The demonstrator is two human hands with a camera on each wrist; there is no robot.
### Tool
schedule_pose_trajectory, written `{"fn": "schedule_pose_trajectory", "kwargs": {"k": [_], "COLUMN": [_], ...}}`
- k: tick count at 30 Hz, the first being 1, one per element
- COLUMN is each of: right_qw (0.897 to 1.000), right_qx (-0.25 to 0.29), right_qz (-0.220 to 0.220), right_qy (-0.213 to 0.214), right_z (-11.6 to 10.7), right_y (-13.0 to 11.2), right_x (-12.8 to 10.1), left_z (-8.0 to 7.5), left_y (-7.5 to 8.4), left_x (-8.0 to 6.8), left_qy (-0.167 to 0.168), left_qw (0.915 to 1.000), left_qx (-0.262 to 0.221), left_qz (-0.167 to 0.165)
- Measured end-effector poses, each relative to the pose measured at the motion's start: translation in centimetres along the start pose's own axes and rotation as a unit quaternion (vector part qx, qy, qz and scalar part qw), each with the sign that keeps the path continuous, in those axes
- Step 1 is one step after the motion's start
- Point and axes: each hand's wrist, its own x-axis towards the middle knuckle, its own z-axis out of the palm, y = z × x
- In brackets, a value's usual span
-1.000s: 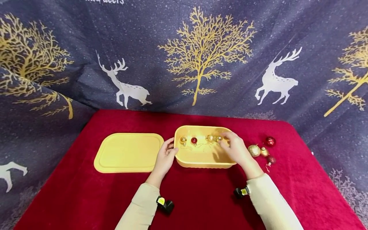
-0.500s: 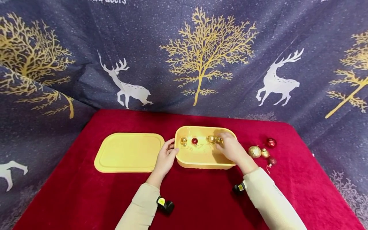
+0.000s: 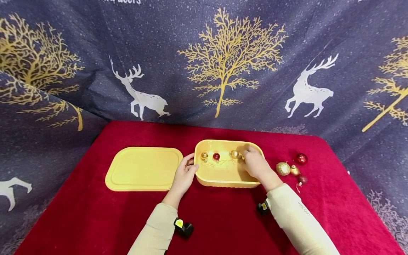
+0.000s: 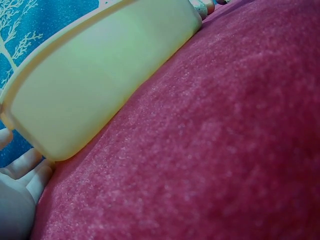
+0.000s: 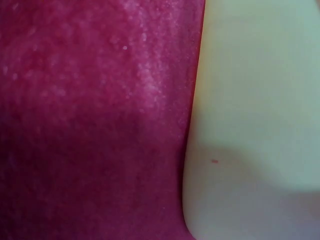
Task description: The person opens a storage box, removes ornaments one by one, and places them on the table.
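Observation:
An open yellow plastic box [image 3: 223, 179] stands on the red cloth, and its pale wall [image 4: 100, 85] [image 5: 260, 100] fills both wrist views. My left hand [image 3: 185, 173] grips the box's left end, thumb over the rim, with its fingers [image 4: 20, 170] beside the wall. My right hand [image 3: 255, 164] reaches into the box's right end, fingers curled down over a small gold bauble [image 3: 243, 157]. The grasp itself is hidden. A gold bauble [image 3: 204, 155], a red one [image 3: 216, 156] and another gold one [image 3: 234, 153] lie in a row inside.
The box's yellow lid [image 3: 143, 168] lies flat to the left. Right of the box lie a glittery gold bauble [image 3: 282, 168], a small gold one [image 3: 294, 170], a red one [image 3: 301, 158] and a dark red one [image 3: 301, 179]. A dark printed curtain hangs behind the table.
My right hand has sunk lower into the box's right end and now covers most of the small gold bauble. The left hand and the box have stayed put.

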Motion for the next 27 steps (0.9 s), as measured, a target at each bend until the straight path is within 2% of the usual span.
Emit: {"fn": "schedule_pose_trajectory", "kwargs": {"k": [5, 18, 24, 27], "right_qw": [1.000, 0.999, 1.000, 1.000], "right_qx": [-0.020, -0.044, -0.007, 0.013], "right_qz": [-0.004, -0.009, 0.014, 0.014], "right_qy": [0.015, 0.012, -0.001, 0.007], "right_z": [0.2, 0.3, -0.4, -0.8], "right_y": [0.0, 0.0, -0.3, -0.3], "right_x": [0.0, -0.4, -0.8, -1.1], "left_z": [0.0, 0.1, 0.1, 0.1], "left_y": [0.1, 0.1, 0.2, 0.4], "left_x": [0.0, -0.1, 0.0, -0.1], "left_qy": [0.003, 0.010, 0.011, 0.012], "left_qw": [1.0000, 0.9999, 0.9999, 0.9999], "left_qx": [0.003, 0.013, 0.009, 0.009], "left_qz": [0.002, 0.004, 0.001, 0.000]}}
